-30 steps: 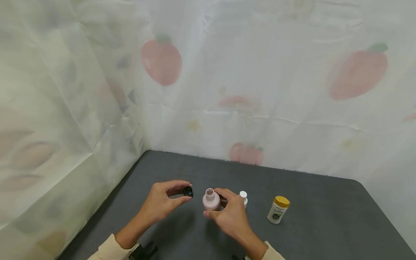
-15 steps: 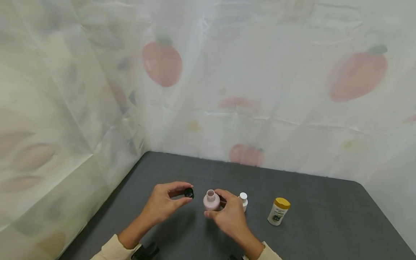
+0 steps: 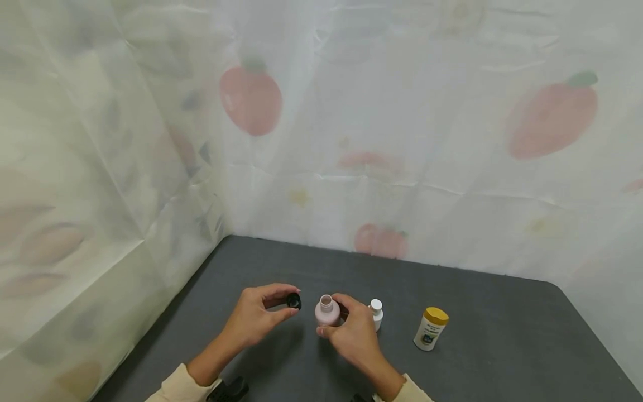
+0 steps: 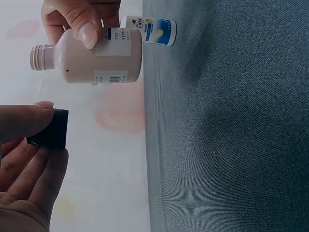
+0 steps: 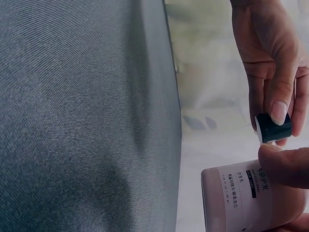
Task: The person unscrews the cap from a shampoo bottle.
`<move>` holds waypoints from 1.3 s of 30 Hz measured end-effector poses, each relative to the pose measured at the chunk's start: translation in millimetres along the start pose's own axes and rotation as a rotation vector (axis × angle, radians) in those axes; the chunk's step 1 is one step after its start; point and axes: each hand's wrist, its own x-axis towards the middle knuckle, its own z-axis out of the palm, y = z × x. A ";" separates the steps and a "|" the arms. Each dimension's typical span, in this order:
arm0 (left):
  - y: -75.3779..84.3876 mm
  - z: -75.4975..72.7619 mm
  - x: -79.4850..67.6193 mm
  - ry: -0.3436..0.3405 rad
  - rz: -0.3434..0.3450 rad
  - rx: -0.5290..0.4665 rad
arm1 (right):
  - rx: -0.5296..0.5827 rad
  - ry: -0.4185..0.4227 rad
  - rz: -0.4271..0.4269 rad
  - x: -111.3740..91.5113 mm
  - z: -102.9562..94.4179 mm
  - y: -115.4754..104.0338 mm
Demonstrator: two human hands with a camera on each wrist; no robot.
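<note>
My left hand [image 3: 253,315] pinches a black screw cap [image 3: 293,301] between thumb and fingers, its hollow side facing the head camera. Just to the right, my right hand [image 3: 355,329] grips a pale pink bottle [image 3: 327,314] by its body, thumb in front. The bottle stands upright with its mouth uncovered, and a shadow lies on the table below it. In the left wrist view the threaded neck [image 4: 42,57] and a white label with a barcode [image 4: 111,77] show. A small gap separates cap and bottle.
Behind my right hand stands a white bottle with a white cap [image 3: 376,314], partly hidden. Farther right is a cream bottle with a yellow lid [image 3: 431,329]. The dark grey table [image 3: 492,335] meets fruit-printed sheeting [image 3: 427,139] at the back and left.
Both hands keep their holds on cap and bottle. The whole scene has shifted slightly down in the head view, and the left hand with the cap has drifted slightly right.
</note>
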 end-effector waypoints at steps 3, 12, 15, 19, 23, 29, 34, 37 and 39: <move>-0.3 0.7 -0.1 0.002 -0.004 0.000 | -0.012 -0.001 -0.001 0.3 0.5 1.4; -4.8 2.5 -0.7 0.006 -0.016 -0.002 | -0.042 0.022 0.002 2.9 5.2 8.1; -7.0 3.1 -0.9 0.005 -0.023 -0.005 | -0.048 0.027 -0.001 3.7 6.9 10.3; -8.7 3.5 -0.8 0.001 -0.025 -0.002 | -0.045 0.034 0.006 5.1 8.9 12.1; -9.6 3.8 -0.2 0.003 -0.022 0.004 | -0.041 0.035 0.015 6.3 10.6 13.5; -12.5 4.2 0.2 -0.003 -0.036 0.008 | -0.065 0.032 0.026 7.5 12.5 15.8; -15.1 4.8 0.4 -0.004 -0.070 0.012 | -0.101 0.041 0.031 8.6 14.7 19.3; -15.9 5.1 0.3 -0.005 -0.087 0.013 | -0.114 0.046 0.031 9.3 16.2 21.8; -16.6 5.4 0.1 -0.004 -0.092 0.019 | -0.125 0.048 0.032 9.8 17.3 23.5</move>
